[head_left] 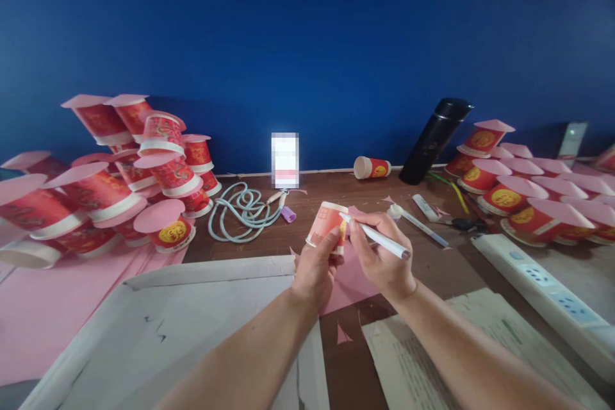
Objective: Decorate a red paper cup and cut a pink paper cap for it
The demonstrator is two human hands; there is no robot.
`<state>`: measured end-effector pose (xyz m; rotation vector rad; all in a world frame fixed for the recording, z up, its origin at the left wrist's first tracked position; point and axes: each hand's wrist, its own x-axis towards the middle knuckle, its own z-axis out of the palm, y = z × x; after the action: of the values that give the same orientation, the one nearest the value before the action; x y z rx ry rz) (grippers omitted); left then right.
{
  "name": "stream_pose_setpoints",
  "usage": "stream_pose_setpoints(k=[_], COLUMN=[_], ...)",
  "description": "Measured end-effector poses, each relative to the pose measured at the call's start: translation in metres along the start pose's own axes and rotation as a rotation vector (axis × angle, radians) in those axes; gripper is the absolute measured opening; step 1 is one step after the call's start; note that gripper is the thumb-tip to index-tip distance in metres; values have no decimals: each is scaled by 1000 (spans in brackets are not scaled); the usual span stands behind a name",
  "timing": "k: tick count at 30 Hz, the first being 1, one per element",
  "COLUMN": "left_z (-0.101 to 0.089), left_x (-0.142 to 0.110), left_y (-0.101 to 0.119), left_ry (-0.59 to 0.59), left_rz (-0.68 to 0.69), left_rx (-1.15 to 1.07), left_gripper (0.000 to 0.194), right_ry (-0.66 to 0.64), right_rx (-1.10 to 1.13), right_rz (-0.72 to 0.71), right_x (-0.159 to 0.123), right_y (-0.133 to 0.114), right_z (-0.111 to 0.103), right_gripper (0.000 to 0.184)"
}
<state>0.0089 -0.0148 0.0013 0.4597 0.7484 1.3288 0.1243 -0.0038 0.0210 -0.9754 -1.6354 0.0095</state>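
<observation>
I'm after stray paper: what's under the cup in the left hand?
Below the cup and left hand, part of a pink sheet shows on the brown table. The right hand, gripping a white pen, also blocks the view; whatever the cup and hands cover cannot be seen.

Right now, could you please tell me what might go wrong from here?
The pen in the right hand could slip and smear the cup held in the left hand. The piled cups on the left might topple if bumped, since they are stacked on one another. The sideways cup near the wall could roll if nudged.
</observation>
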Motion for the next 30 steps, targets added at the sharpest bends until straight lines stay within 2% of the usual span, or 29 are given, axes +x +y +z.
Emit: stream_pose_setpoints(k=[15,30], left_z=[-2,-3], left_x=[0,1], left_y=[-1,-3], left_ry=[-18,-45], left_rz=[17,44], left_rx=[26,19], left_gripper=[32,30], right_ry=[-4,-10], right_rx=[-10,-50], right_rz=[-3,7], right_x=[0,1], right_y=[1,-1], right_z=[0,0], right_gripper=[13,7])
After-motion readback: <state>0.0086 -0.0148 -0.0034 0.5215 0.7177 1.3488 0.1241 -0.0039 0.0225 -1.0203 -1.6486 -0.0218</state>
